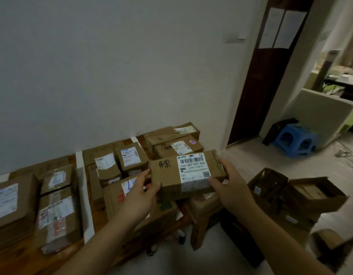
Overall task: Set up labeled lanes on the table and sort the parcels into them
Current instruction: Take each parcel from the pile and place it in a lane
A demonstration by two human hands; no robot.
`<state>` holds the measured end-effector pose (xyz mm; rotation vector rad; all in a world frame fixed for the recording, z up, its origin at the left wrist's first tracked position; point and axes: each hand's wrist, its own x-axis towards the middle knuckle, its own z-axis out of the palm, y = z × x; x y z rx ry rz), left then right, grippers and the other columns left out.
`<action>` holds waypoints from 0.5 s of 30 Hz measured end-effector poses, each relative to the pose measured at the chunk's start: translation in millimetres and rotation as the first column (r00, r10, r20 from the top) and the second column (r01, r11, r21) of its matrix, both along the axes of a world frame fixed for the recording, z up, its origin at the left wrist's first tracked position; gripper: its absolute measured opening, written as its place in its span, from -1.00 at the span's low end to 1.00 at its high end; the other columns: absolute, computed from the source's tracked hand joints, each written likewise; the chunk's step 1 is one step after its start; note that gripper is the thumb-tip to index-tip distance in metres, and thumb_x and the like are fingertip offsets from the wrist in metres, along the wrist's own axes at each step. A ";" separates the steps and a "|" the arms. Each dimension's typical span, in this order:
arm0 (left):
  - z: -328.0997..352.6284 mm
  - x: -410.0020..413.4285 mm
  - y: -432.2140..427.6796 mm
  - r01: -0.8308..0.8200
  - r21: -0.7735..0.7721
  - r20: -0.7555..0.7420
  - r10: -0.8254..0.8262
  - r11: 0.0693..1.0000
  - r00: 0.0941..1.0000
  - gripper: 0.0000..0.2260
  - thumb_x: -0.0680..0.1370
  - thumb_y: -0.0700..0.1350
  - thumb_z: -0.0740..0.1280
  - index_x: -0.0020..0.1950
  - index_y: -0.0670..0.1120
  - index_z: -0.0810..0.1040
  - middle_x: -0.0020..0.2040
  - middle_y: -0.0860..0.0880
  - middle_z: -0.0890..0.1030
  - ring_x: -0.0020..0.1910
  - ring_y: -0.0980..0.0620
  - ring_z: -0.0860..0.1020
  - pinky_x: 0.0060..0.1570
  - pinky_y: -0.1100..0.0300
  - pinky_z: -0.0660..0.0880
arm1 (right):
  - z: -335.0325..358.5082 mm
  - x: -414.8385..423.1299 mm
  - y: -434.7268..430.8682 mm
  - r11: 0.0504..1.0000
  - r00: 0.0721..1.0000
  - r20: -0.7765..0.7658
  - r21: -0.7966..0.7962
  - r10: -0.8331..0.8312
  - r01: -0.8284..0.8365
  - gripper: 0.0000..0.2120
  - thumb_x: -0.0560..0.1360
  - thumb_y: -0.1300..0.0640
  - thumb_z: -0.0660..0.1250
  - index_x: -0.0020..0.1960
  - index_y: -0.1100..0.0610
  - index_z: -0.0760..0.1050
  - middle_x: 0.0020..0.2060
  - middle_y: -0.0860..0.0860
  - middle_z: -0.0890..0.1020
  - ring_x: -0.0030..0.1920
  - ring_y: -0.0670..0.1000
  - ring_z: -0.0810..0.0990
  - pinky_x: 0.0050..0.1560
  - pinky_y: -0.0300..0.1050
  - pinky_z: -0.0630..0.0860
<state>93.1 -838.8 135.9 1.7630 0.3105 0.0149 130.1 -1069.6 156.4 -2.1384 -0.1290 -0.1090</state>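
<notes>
I hold a brown cardboard parcel [171, 175] with a white barcode label and black handwriting above the right end of the wooden table [17, 261]. My left hand [140, 193] grips its left end, thumb on the near face. My right hand [229, 185] grips its right end. White tape strips [82, 187] run across the table and split it into lanes. Several labelled parcels [56, 215] lie in the left lane, several more [120, 163] in the middle lane, and two [175, 143] sit at the far right against the wall.
Open cardboard boxes [302, 197] stand on the floor to the right, one more [330, 241] near the frame edge. A blue plastic stool [294, 139] sits by a dark wooden door [257, 92]. Light tiled floor lies between the table and the boxes.
</notes>
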 end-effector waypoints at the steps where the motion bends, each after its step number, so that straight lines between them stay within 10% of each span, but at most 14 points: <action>1: 0.0 8.6 -2.5 -0.019 0.000 -0.008 0.019 1.000 1.000 -0.58 0.60 0.01 0.19 0.44 0.18 0.21 0.36 0.05 0.41 0.24 0.03 0.43 0.13 0.08 0.41 | -1.0 12.2 -2.0 1.000 1.000 -0.009 -0.009 0.006 -0.006 -0.47 0.54 0.07 0.31 0.46 -0.01 0.21 0.31 -0.02 0.44 0.25 -0.02 0.44 0.23 0.11 0.48; 7: -8.3 76.2 -7.6 -0.063 -0.029 0.014 0.064 0.998 0.998 -0.59 0.60 -0.06 0.20 0.43 0.13 0.24 0.23 0.11 0.47 -0.05 0.24 0.47 -0.18 0.31 0.42 | -14.6 90.2 -1.9 0.999 0.998 -0.057 -0.012 0.030 -0.031 -0.52 0.55 0.12 0.30 0.42 0.01 0.25 0.10 -0.10 0.52 -0.13 -0.22 0.57 -0.32 -0.37 0.51; 15: -42.5 128.9 -29.5 -0.087 -0.051 -0.061 0.084 0.995 0.995 -0.55 0.57 -0.07 0.25 0.43 0.16 0.22 0.35 0.09 0.42 0.14 0.16 0.41 -0.16 0.38 0.37 | -39.4 163.6 -15.5 0.993 0.985 -0.155 -0.081 0.077 -0.090 -0.45 0.54 0.04 0.32 0.46 -0.03 0.20 0.22 0.01 0.49 0.04 0.02 0.59 -0.01 0.05 0.61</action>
